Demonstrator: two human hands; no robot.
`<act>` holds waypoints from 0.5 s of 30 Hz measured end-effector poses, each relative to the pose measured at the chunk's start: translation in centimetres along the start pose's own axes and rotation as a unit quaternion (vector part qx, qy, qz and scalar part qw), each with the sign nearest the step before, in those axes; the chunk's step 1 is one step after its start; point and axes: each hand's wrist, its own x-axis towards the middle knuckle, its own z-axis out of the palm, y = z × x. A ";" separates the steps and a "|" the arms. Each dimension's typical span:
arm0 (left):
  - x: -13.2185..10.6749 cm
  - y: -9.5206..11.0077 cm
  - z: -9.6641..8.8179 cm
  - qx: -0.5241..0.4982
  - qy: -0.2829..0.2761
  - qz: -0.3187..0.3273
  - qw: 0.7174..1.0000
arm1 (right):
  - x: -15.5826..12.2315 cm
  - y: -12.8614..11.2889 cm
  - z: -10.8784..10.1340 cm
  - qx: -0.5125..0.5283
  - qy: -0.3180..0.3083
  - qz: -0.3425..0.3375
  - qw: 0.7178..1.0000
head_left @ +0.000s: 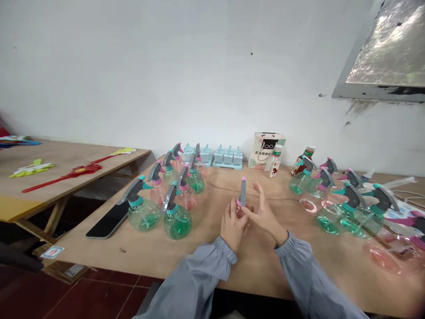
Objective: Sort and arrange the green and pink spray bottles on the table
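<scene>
A pink spray bottle point(243, 195) with a grey trigger head stands upright on the wooden table point(212, 252), in front of me. My left hand point(232, 225) is wrapped round its body from the left, hiding most of it. From the other side my right hand point(264, 215) comes up with fingers spread, its thumb at the bottle's collar; I cannot tell if the thumb presses on it. To the left, green and pink spray bottles stand in two rows, the nearest being a green spray bottle point(178, 223).
More spray bottles point(335, 217) crowd the right side. At the back are light-blue ice-pop moulds point(228, 158), a paper bag point(260, 150) and two drink bottles. A black phone point(109, 220) lies at the left edge. Another table point(66, 155) beyond holds red and yellow items.
</scene>
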 end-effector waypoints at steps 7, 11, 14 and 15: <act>-2.6 0.0 -3.6 -0.040 -0.072 0.050 0.995 | 2.0 -0.4 3.1 0.098 -0.005 0.054 0.994; -4.9 -4.1 -11.5 -0.096 -0.064 0.071 0.991 | 2.3 -0.3 2.2 0.128 0.059 0.066 0.988; -5.3 -8.8 -15.4 -0.014 0.173 -0.156 0.972 | 2.5 0.2 1.3 0.172 0.080 0.103 0.976; -5.2 -10.3 -15.7 0.026 0.230 -0.209 0.950 | 2.6 0.4 1.2 0.192 0.083 0.117 0.971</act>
